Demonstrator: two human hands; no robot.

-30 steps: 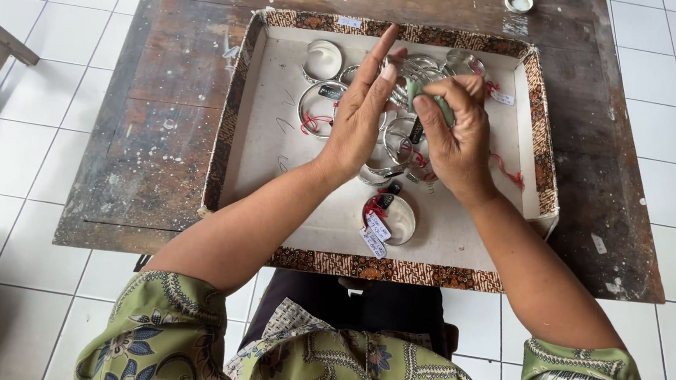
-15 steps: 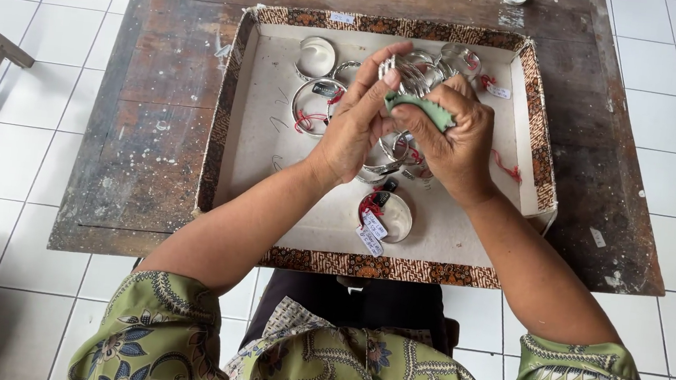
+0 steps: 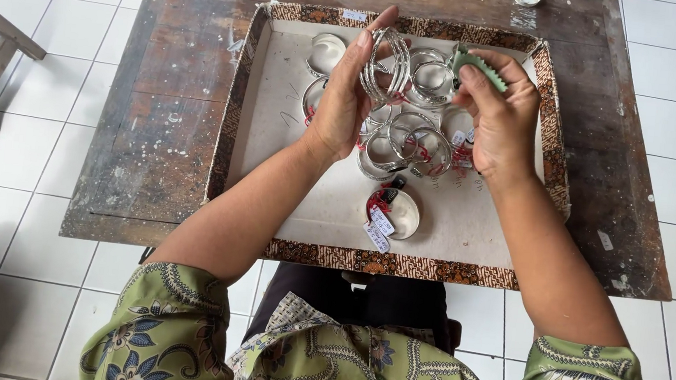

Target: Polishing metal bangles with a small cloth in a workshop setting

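Your left hand point(image 3: 345, 104) held a stack of silver bangles point(image 3: 388, 64) above the tray point(image 3: 264, 137), its grip closed around them, fingertips up. Your right hand point(image 3: 503, 119), beside the bangles, had its grip curled around a green tool point(image 3: 472, 62). More bangles point(image 3: 408, 143) lay in the tray on the table point(image 3: 175, 83).

Your silver bangles point(image 3: 389, 67), green tool point(image 3: 476, 63) upper right of centre, brown batik-patterned tray point(image 3: 397, 263) rim with cream inside, dark worn wooden table point(image 3: 175, 75), white floor tiles point(image 3: 8, 266), your green floral sleeves point(image 3: 167, 339).
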